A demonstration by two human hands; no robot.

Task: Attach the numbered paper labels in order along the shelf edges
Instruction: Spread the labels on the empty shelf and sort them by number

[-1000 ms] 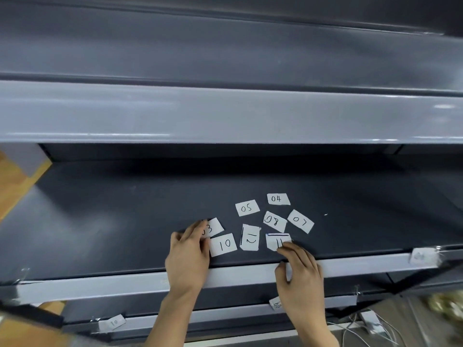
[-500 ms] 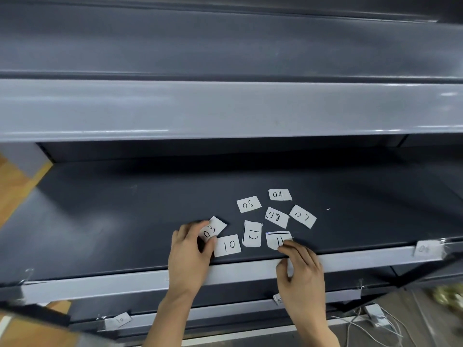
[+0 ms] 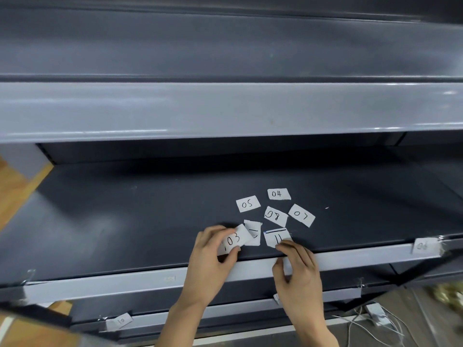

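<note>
dark shelf (image 3: 125, 221) holds loose labels — left hand (image 3: 210, 261) pinches label 03 (image 3: 235, 239) just above the front edge (image 3: 150, 281), while right hand (image 3: 298, 269), fingers loosely curled, rests on label 11 (image 3: 276, 236).

Label 03 (image 3: 235, 239) covered the left part of the slip behind it (image 3: 254, 232), number unreadable. Left hand (image 3: 209, 261) hid another slip under 03, only a white corner showed. Right hand (image 3: 299, 267) fingertips overlapped the lower edge of label 11 (image 3: 276, 237). Both forearms cut off at the bottom edge. Brassy object (image 3: 448, 293) at far right blurred, not identifiable. Slip (image 3: 276, 298) on the lower rail mostly hidden by the right hand.
</note>
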